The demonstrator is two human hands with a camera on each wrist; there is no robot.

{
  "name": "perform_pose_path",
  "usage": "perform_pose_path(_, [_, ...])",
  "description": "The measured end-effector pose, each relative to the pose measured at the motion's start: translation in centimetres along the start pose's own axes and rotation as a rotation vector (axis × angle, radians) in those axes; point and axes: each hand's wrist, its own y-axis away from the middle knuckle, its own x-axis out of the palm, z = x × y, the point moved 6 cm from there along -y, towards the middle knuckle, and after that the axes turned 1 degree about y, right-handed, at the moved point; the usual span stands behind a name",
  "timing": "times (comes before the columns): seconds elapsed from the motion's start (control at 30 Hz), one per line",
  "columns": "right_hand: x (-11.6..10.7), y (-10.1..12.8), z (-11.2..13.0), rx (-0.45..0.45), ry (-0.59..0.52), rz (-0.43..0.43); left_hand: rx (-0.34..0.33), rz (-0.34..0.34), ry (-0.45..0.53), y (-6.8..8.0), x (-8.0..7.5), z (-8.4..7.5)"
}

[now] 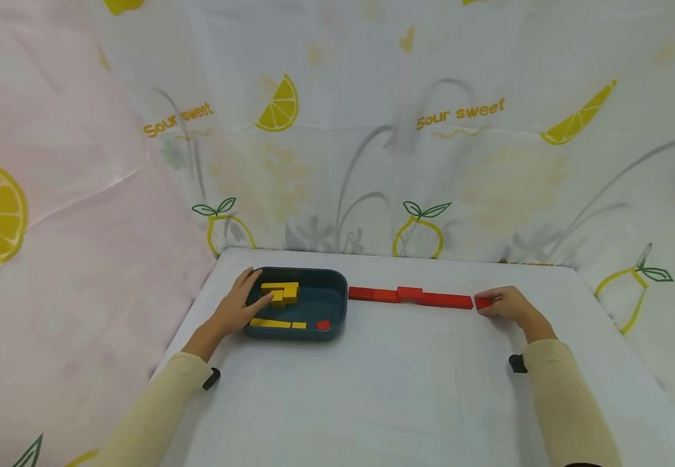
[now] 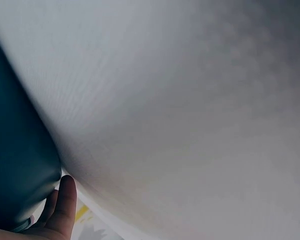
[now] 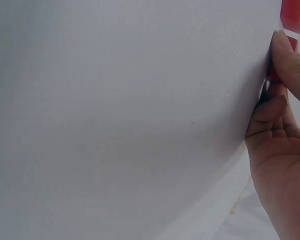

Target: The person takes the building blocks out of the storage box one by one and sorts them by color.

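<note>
At the right end of a row of red blocks [image 1: 445,301], my right hand [image 1: 509,305] pinches a small red block [image 1: 482,303] between thumb and fingers. A narrow gap separates that block from the row. The right wrist view shows the thumb [image 3: 288,62] on the held red block [image 3: 293,44], low at the table surface. My left hand [image 1: 236,310] grips the left side of a dark blue tray [image 1: 319,295], thumb over the inside, other fingers along the outer wall. In the left wrist view, fingers [image 2: 66,205] lie beside the tray's wall [image 2: 20,140].
Inside the tray are several yellow blocks [image 1: 281,287] and one red block [image 1: 323,325]. The red row starts at the tray's right wall; one block [image 1: 410,294] stands higher than its neighbours. White cloth covers the table [image 1: 372,389]; a lemon-print curtain [image 1: 337,162] hangs behind.
</note>
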Motion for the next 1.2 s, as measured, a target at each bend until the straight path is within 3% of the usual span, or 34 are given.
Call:
perform_pose_path(0.33, [0.5, -0.3, -0.6, 0.039, -0.037, -0.001, -0.006, 0.011, -0.013, 0.2, -0.2, -0.1])
perform_pose_path(0.57, [0.8, -0.6, 0.0, -0.003, -0.026, 0.008, -0.003, 0.002, -0.001, 0.1, -0.1, 0.0])
perform_pose_path(1.2, [0.6, 0.0, -0.1, 0.015, -0.062, 0.015, -0.011, 0.005, -0.005, 0.0, 0.0, -0.2])
